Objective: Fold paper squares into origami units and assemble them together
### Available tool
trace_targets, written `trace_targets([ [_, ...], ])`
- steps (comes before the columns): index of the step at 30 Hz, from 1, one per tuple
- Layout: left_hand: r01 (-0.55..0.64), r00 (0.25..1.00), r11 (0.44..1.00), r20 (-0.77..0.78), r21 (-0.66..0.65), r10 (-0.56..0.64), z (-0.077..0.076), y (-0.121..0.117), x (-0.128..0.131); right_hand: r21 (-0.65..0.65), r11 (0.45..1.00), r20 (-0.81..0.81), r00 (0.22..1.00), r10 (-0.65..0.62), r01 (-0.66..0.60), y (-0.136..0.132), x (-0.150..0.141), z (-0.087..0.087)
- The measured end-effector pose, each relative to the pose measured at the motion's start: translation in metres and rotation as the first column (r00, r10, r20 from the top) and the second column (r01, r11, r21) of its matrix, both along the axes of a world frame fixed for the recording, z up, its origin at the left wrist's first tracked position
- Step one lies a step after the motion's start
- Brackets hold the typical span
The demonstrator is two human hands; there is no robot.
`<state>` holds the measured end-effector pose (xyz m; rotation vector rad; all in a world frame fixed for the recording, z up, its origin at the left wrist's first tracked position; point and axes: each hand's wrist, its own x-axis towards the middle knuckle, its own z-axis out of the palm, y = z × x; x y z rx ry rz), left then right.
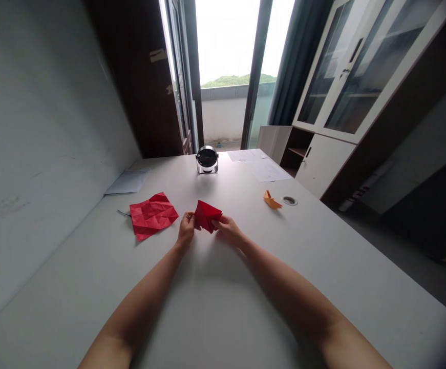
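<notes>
Between my two hands is a folded piece of red paper (207,215), raised a little off the white table. My left hand (187,226) pinches its left edge, and my right hand (226,227) grips its lower right corner with thumb and fingers. A creased red sheet (152,216) lies spread out on the table to the left, with a thin dark object (123,212) sticking out from beneath it. Off to the right sits an orange folded-paper boat (272,200).
The white table (207,318) runs toward a glass door. A round black device on a metal stand (207,159) stands at the far side. Papers (271,171) lie at the far right, others (127,182) by the left wall. A round cable hole (289,201) is near the right edge.
</notes>
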<state>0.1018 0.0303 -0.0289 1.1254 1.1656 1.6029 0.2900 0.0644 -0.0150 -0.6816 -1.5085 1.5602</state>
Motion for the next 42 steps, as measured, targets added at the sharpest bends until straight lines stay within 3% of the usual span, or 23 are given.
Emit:
trace_targets([
  [6, 0.032, 0.996, 0.999, -0.085, 0.021, -0.030, 0.001, -0.003, 0.006, -0.112, 0.992, -0.105, 0.993, -0.060, 0.048, 0.000, -0.002, -0.002],
  [13, -0.063, 0.930, 0.995, -0.358, 0.077, 0.086, 0.006, -0.010, 0.003, -0.158, 0.986, -0.165, 0.984, -0.069, 0.043, 0.004, -0.003, -0.009],
  [16, -0.063, 0.914, 0.996, -0.397, 0.069, 0.086, 0.008, -0.013, 0.003, -0.153, 0.985, -0.152, 0.983, -0.099, 0.076, 0.003, -0.004, -0.009],
  [21, 0.066, 0.979, 0.997, -0.193, 0.032, -0.058, 0.004, -0.010, 0.008, -0.090, 0.991, -0.081, 0.991, -0.102, 0.095, 0.001, -0.005, -0.007],
  [25, 0.145, 0.987, 0.989, -0.074, 0.037, -0.142, 0.010, -0.013, 0.011, -0.028, 0.994, -0.011, 0.995, -0.103, 0.103, 0.002, -0.006, -0.010],
  [30, 0.181, 0.981, 0.982, 0.057, 0.050, -0.184, 0.017, -0.018, 0.014, 0.195, 0.949, 0.146, 0.949, -0.279, 0.249, 0.008, -0.006, -0.020],
  [36, 0.183, 0.981, 0.982, -0.071, 0.056, -0.179, 0.004, -0.011, 0.014, 0.345, 0.888, 0.180, 0.907, -0.381, 0.305, 0.009, -0.004, -0.024],
  [42, 0.089, 0.970, 0.994, -0.232, 0.057, -0.074, -0.005, -0.008, 0.010, 0.355, 0.893, 0.246, 0.894, -0.375, 0.277, 0.007, -0.003, -0.020],
])
